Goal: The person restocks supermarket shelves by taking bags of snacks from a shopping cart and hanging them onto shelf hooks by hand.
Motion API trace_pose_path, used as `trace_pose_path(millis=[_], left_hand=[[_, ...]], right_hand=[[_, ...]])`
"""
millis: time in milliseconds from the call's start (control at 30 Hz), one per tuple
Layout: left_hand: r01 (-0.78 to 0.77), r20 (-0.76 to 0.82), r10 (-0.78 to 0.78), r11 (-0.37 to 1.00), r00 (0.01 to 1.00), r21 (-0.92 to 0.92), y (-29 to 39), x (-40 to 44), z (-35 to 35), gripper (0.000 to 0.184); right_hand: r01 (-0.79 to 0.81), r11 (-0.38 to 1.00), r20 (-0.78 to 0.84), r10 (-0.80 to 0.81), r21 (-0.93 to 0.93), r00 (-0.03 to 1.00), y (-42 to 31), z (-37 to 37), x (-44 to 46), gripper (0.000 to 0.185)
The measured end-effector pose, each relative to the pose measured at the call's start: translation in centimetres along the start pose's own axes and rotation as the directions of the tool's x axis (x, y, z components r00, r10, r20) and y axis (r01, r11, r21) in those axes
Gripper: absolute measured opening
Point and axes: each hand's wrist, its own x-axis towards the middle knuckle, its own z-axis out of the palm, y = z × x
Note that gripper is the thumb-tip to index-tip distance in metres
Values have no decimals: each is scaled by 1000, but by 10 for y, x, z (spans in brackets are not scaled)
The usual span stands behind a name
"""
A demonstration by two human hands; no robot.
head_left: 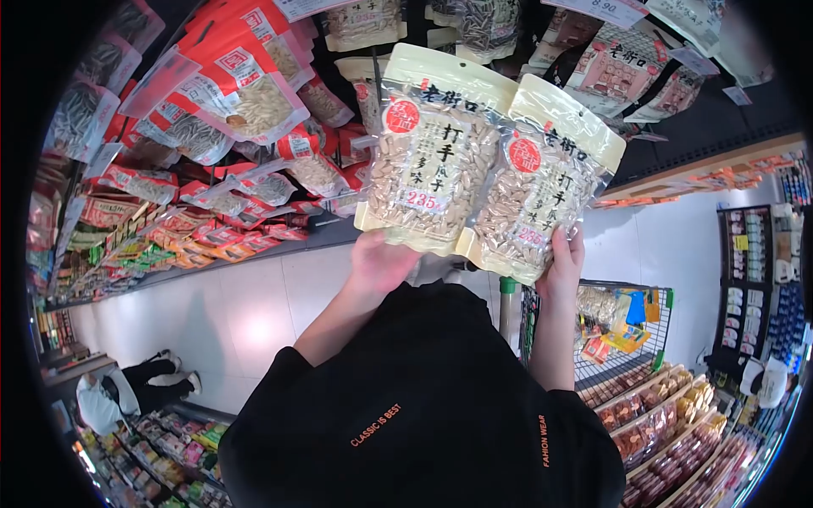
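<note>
Two clear-fronted bags of seeds with cream edges are held up side by side before the hanging shelf. The lower edge of the left seed bag [434,152] rests in my left hand [383,261], whose fingers are mostly hidden behind it. My right hand [563,258] grips the lower right side of the right seed bag [542,182], thumb on the front. The two bags overlap slightly where they meet, and the right one tilts to the right.
Red seed packets [246,85] hang at the upper left. A wire cart [656,326] holding packages stands to the right of my body. Snack bins [669,423] lie lower right. One person [114,394] is at the lower left, another [766,381] at the far right.
</note>
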Motion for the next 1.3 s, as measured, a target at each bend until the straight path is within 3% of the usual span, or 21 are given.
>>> trace_pose_path(millis=[200,333,433,533,567,667,700,733,833,900,933,1033,1133,1167,1267,1300], left_hand=[[-1,-62,5,998,998,63,-30,-6,-2,80],[-22,-115,24,1000,993,23,-48,-16,17,81],[33,-164,-26,999,986,40,-58,-33,-3,81],[92,-134,-81,993,988,76,-63,-45,-10,82],[126,-116,-119,991,986,52,-64,-49,-14,83],[274,-89,-267,958,960,87,-59,-56,-29,82],[294,-70,-289,953,955,77,-61,-54,-30,82],[304,-46,-301,950,952,75,-63,-49,-30,82],[341,91,-338,940,937,-11,-66,-34,-19,82],[373,191,-355,925,915,-71,-76,-28,-19,81],[375,187,-366,927,912,-12,-78,-26,-10,82],[369,176,-398,913,900,177,-81,-11,19,84],[319,136,-370,900,919,296,-79,-4,28,86],[292,136,-341,912,930,287,-78,-3,29,87],[219,111,-261,931,959,292,-70,-7,24,82],[220,70,-249,933,966,284,-66,-8,19,81]], right_hand=[[-25,999,43,26,-29,999,6,-56,16,43],[-76,995,61,72,57,996,21,-118,12,67],[-60,995,116,50,78,992,30,-168,14,71],[-75,976,27,71,205,997,18,-188,6,58],[-90,977,-64,104,193,993,12,-193,3,62],[-146,912,81,124,383,989,32,-257,11,73],[-121,862,134,62,491,989,30,-252,16,68],[-48,826,233,-102,561,967,20,-237,21,62],[-13,832,261,-159,555,952,15,-243,28,59],[-36,876,154,-44,480,987,11,-238,14,62],[-66,889,55,46,454,997,10,-241,7,63],[-77,919,-94,122,386,988,14,-255,8,63],[-148,938,14,151,314,988,15,-262,14,63],[-170,946,216,111,275,970,10,-261,15,64],[-158,947,170,113,280,979,31,-277,21,65],[-211,932,249,138,295,958,29,-273,23,65]])
